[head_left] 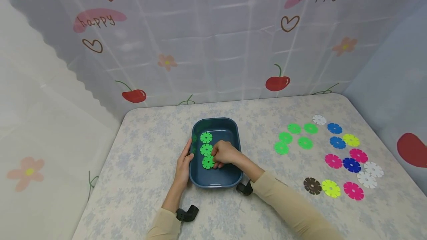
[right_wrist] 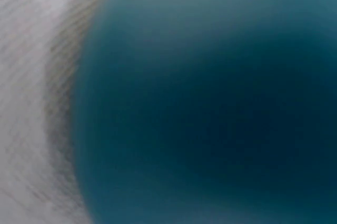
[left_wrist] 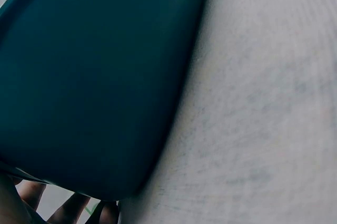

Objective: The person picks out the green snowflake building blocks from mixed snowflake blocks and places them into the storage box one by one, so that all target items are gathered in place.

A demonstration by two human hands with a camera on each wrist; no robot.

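A dark blue tray (head_left: 217,179) lies on the table with three green notched discs in a column inside: a far disc (head_left: 206,137), a middle disc (head_left: 206,149) and a near disc (head_left: 207,162). My left hand (head_left: 181,167) holds the tray's left side, thumb at the rim and fingers along the outer wall. Some of its fingers (left_wrist: 66,211) show past the tray wall in the left wrist view. Inside the tray, my right hand (head_left: 227,154) has curled fingers that pinch the near green disc at its right edge. Blurred tray wall (right_wrist: 210,118) fills most of the right wrist view.
Right of the tray lie several loose green discs (head_left: 305,143). Farther right are blue (head_left: 337,142), yellow (head_left: 331,188), pink (head_left: 353,190), white (head_left: 367,179), dark blue (head_left: 351,165) and brown (head_left: 312,186) discs. A printed curtain (head_left: 213,47) hangs behind the table.
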